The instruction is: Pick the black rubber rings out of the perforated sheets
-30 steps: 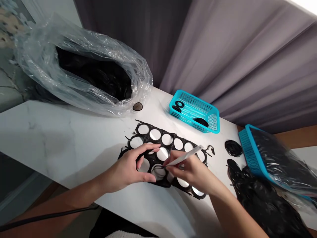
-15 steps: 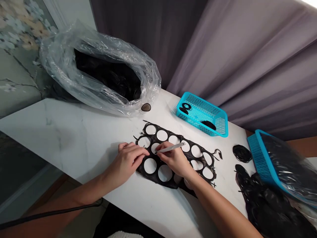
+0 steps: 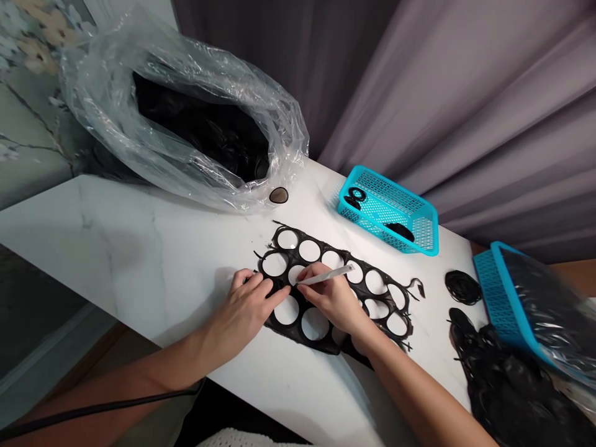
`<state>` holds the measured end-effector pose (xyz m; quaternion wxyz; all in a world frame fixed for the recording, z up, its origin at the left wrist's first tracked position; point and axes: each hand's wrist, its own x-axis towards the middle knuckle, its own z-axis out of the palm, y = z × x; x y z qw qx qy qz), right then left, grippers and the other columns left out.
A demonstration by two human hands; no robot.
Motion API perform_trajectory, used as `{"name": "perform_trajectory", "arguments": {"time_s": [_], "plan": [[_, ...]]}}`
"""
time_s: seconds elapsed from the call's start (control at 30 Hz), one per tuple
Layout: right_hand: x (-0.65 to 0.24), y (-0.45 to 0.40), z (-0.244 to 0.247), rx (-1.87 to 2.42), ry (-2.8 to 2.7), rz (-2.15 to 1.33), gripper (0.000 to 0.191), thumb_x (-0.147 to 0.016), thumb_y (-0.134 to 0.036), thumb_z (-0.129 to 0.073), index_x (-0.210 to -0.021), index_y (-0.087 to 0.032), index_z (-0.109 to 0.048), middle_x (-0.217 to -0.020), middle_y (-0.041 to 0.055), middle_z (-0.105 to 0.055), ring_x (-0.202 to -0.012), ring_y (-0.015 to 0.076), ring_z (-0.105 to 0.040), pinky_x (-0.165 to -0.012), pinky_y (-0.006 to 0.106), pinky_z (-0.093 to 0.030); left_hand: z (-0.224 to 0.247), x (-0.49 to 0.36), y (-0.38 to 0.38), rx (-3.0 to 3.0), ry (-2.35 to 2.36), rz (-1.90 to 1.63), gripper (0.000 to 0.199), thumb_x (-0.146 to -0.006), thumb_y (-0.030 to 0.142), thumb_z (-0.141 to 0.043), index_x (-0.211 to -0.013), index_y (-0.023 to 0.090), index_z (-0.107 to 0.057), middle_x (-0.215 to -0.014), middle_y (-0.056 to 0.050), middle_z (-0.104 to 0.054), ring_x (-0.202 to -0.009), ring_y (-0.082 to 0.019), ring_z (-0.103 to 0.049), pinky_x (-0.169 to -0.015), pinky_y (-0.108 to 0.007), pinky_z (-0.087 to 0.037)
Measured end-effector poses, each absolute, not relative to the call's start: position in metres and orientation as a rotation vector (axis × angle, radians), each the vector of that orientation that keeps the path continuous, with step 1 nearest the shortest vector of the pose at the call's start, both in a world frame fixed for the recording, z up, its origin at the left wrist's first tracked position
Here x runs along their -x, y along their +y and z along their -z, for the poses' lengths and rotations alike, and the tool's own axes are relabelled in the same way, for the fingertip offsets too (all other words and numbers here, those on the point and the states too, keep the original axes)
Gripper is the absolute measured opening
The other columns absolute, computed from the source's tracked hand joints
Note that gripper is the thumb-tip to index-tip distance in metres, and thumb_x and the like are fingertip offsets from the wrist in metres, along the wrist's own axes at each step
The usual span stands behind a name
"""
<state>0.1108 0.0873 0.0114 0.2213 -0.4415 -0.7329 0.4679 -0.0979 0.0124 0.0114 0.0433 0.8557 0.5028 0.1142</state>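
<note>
Black rubbery-looking sheet point(image 3: 301, 303) full of round holes lies flat on the marbled white table point(image 3: 186, 254), left hand point(image 3: 250, 305) bent over its edge (can't tell if gripping), probably steadying it, while the right hand point(image 3: 334, 299) pinches a slim pale tool point(image 3: 327, 275) pen-style, presumably for control.

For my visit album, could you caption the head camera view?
Left hand on a holed black sheet, right hand gripping a slim pale tool.

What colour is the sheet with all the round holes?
The sheet is black, seen best in the head view.
</note>
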Motion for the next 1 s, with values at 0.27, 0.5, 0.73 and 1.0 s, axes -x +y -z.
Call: {"name": "perform_trajectory", "arguments": {"time_s": [0.27,0.5,0.73,1.0], "plan": [[-0.104,0.07,-0.018,0.982,-2.619,-0.549,0.017,-0.09,-0.008,-0.047,-0.092,-0.02,-0.059,-0.102,0.0124,-0.069,-0.092,0.0266,-0.06,-0.08,0.04,-0.044,-0.003,0.102,0.011,-2.617,1.499,-0.348,0.05,-0.091,-0.004,-0.041,-0.132,0.019,-0.059,-0.087,-0.003,-0.058,-0.085,-0.021,-0.051,-0.091,-0.042,-0.031],[-0.147,0.147,-0.029,1.594,-2.178,0.049,0.017,-0.089,-0.015,-0.044,-0.086,-0.019,-0.06,-0.073,0.0082,-0.065,-0.067,0.0227,-0.054,-0.064,0.033,-0.034,-0.003,0.104,0.009,-2.62,1.516,-0.327,0.067,-0.083,-0.014,-0.035,-0.135,0.021,-0.058,-0.083,-0.001,-0.056,-0.082,-0.02,-0.05,-0.089,-0.04,-0.03],[-0.12,0.143,-0.035,1.446,-2.033,-0.712,0.009,-0.085,-0.025,-0.056,-0.078,-0.021,-0.061,-0.082,0.0061,-0.073,-0.067,0.0192,-0.06,-0.062,0.029,-0.04,-0.002,0.111,0.006,-2.603,1.542,-0.471,0.064,-0.084,-0.013,-0.038,-0.134,0.022,-0.059,-0.081,-0.001,-0.057,-0.081,-0.019,-0.052,-0.088,-0.04,-0.032],[-0.079,0.107,-0.019,1.165,-2.001,-1.328,0.009,-0.086,-0.025,-0.059,-0.077,-0.021,-0.058,-0.088,0.0029,-0.073,-0.071,0.0168,-0.058,-0.063,0.029,-0.043,-0.015,0.142,0.01,-2.021,1.686,-0.847,0.034,-0.101,0.018,-0.042,-0.125,0.025,-0.065,-0.075,0.002,-0.065,-0.072,-0.016,-0.06,-0.081,-0.034,-0.041]]}}
